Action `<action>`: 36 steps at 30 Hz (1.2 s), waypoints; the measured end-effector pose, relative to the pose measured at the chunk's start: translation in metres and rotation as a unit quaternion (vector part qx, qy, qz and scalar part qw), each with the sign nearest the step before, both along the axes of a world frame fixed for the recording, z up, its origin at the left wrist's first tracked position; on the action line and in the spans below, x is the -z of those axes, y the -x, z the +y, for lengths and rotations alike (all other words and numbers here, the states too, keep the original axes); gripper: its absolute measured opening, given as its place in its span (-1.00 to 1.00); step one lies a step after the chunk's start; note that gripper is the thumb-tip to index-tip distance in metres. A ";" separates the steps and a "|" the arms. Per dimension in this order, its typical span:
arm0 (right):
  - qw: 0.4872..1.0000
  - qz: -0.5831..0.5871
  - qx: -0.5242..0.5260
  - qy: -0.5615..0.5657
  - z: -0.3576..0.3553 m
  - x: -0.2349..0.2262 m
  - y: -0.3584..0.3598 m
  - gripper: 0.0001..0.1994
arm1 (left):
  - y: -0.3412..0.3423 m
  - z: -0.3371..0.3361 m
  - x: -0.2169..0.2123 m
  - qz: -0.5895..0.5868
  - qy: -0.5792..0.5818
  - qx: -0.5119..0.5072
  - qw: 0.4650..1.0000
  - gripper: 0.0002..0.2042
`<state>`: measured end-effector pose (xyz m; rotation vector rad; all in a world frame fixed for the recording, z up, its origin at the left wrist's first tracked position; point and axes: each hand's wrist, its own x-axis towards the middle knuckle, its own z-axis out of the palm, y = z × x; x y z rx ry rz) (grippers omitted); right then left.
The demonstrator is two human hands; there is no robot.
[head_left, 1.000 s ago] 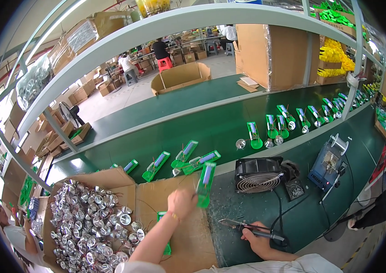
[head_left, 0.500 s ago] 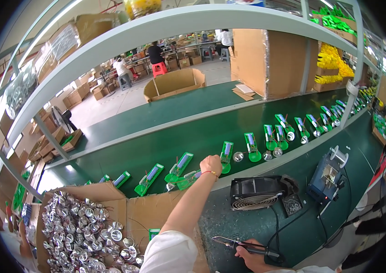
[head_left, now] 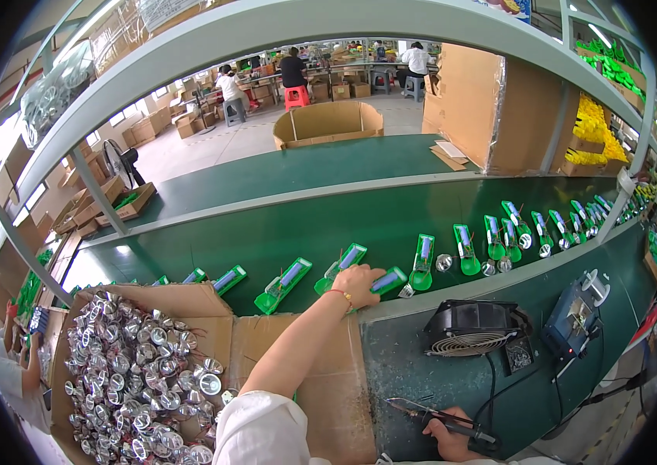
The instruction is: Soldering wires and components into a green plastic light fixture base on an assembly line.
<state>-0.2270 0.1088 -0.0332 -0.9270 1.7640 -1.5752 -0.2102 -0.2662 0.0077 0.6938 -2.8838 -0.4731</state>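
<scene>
My left hand reaches over the green belt, its fingers closed on a green plastic housing with a blue cell inside. Part of that housing is hidden by the hand, and a small silvery reflector shows beside it. Another green housing lies just beyond the hand, and one more stands to its right. At the lower right, my right hand is wrapped round the black handle of a soldering iron, its metal tip pointing left above the dark table.
An open carton heaped with silvery reflector cups sits at the left. A black fan and a blue soldering station stand on the right. More housings line the belt. Co-workers sit far behind; another person works at far left.
The view has shifted, so the scene sits farther right. My left hand has turned the housing, which now sticks out to the right of its fingers. My right hand keeps holding the soldering iron.
</scene>
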 end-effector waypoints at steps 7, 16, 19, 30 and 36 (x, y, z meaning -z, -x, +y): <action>0.996 -0.022 -0.039 -0.073 0.002 -0.008 0.006 -0.76 | 0.066 -0.015 0.016 0.117 -0.038 -0.204 0.971 -0.47; 0.996 -0.068 0.065 0.010 0.001 0.021 0.000 -0.81 | 0.008 -0.029 -0.009 0.004 0.036 -0.188 0.981 -0.39; 0.995 -0.074 0.054 0.040 -0.004 0.020 -0.001 -0.83 | -0.021 -0.041 0.033 -0.044 0.031 -0.125 0.991 -0.33; 0.991 -0.082 0.069 0.077 -0.004 0.017 -0.001 -0.86 | -0.144 0.170 -0.033 0.008 -0.011 -0.146 0.989 -0.38; 0.996 -0.034 0.048 0.072 -0.004 0.011 -0.007 -0.86 | -0.205 0.258 -0.002 0.094 0.021 -0.248 0.964 -0.39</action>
